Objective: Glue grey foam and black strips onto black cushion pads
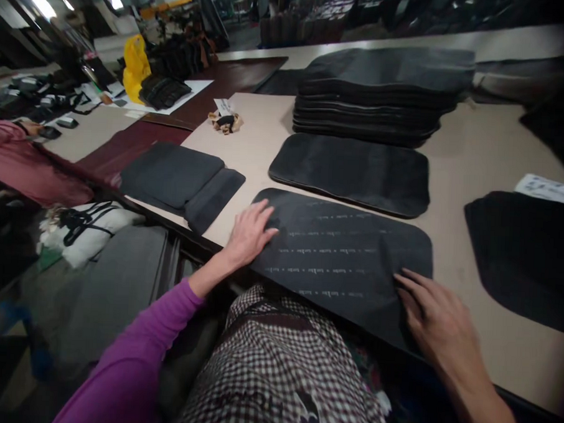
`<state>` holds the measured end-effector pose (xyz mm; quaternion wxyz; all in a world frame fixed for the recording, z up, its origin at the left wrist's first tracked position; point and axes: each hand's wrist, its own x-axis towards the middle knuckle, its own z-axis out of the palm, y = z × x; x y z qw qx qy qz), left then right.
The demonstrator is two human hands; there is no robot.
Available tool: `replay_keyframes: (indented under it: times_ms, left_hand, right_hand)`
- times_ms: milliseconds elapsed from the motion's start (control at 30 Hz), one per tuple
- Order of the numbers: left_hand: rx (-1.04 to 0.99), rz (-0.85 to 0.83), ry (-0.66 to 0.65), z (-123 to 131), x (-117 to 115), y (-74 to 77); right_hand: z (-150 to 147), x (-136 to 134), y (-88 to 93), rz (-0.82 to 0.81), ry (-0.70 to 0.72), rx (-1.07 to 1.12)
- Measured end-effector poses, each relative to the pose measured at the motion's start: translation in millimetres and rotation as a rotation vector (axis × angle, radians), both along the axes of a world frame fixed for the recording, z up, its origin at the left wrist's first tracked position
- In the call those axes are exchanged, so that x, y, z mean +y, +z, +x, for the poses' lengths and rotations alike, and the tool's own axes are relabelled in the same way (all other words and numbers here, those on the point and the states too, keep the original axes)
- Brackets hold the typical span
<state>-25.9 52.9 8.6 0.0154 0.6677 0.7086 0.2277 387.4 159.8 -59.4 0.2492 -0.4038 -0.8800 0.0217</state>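
A dark rounded-corner panel [322, 250] with rows of pale printed lettering lies flat at the table's front edge. My left hand [249, 235] rests on its left end, fingers stretched out and thumb apart. At the right end, my right hand [439, 315] touches the panel with its fingertips, the fingers slightly bent and spread. Just behind lies a thin pile of similar plain black panels [351, 174]. Farther back rises a tall stack of black panels [375, 100], its top sheet lying a little unevenly.
Flat dark pieces [171, 175] overlap at the left table edge. More black panels [527, 259] lie right, by a white label [547, 187]. A small tan bundle [225, 123] and a yellow bag [135, 68] sit farther back. A person's pink sleeve [32, 163] shows at far left.
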Motion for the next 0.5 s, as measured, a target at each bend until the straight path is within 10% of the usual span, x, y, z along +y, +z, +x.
replay_keyframes:
  times_ms: [200,500]
  left_hand:
    - [0.019,-0.245,-0.498,71.3,44.5,-11.9]
    - [0.256,-0.208,-0.306,35.5,52.2,-32.4]
  right_hand:
    - [8.0,2.3,-5.0,-0.047,0.034,-0.027]
    - [12.0,-1.2,1.7,-0.104,0.076,-0.031]
